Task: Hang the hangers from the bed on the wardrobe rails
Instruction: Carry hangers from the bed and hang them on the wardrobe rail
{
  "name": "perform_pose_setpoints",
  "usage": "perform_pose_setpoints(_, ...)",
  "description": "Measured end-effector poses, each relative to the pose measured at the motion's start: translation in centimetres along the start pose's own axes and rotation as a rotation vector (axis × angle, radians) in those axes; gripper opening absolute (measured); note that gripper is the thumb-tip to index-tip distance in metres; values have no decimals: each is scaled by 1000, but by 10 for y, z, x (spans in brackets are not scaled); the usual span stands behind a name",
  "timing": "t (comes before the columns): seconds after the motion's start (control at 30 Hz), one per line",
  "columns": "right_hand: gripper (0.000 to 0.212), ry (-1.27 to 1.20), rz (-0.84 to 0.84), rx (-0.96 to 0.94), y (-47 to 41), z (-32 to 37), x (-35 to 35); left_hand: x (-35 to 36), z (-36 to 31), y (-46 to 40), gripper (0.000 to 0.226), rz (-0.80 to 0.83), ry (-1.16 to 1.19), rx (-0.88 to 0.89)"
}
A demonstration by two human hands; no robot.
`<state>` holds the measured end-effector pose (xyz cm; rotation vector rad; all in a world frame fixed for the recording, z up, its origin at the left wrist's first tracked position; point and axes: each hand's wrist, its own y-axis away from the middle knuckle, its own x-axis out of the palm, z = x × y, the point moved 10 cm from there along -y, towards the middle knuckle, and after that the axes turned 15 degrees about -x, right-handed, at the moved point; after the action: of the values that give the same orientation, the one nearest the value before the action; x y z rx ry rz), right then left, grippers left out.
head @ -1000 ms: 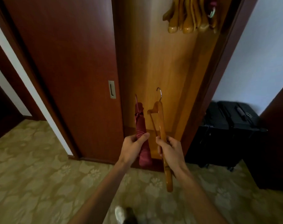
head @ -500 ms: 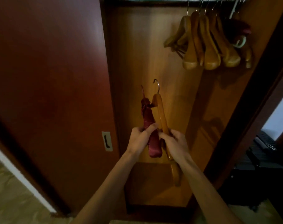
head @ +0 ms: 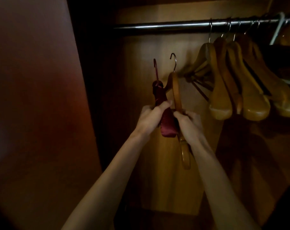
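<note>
1. Head view: the left hand (head: 150, 117) has its fingers closed around a padded red hanger (head: 164, 117), and the right hand (head: 189, 121) has its fingers closed around a wooden hanger (head: 177, 92).
2. Both hangers are held upright below the rail (head: 165, 27), hooks up, touching neither it nor the hung hangers (head: 232, 83) further right along the rail.
3. Step in hand, I judge: lifting to hang.
4. Next calls for raising each hook over the rail's bare stretch.

Dim, perhaps slightly blurred, edges dark
</note>
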<state>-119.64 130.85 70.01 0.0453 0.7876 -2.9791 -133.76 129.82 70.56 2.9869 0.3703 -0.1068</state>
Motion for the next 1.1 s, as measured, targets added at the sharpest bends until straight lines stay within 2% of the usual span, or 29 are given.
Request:
perform_pose_setpoints(0.17,23,-14,3,-75,-58,16,1,2,-53,-36,44,-2,-27,56)
perform_pose_setpoints(0.33,10,-43,-55,-140,-94,37,-2,4,-99,-57,35,0,-17,132)
perform_pose_setpoints(0.5,13,-34,-118,-155,-116,56,-12,14,-130,-68,32,23,-50,201)
perform_pose_setpoints(0.67,9,-38,-176,-137,-127,61,-29,31,-137,-73,29,57,-83,226)
perform_pose_setpoints(1.0,17,93,-160,-144,-137,61,-45,50,-155,-80,23,87,-58,223)
perform_pose_setpoints(1.1,20,127,-158,-143,-138,62,-50,53,-159,-88,29,83,-51,211)
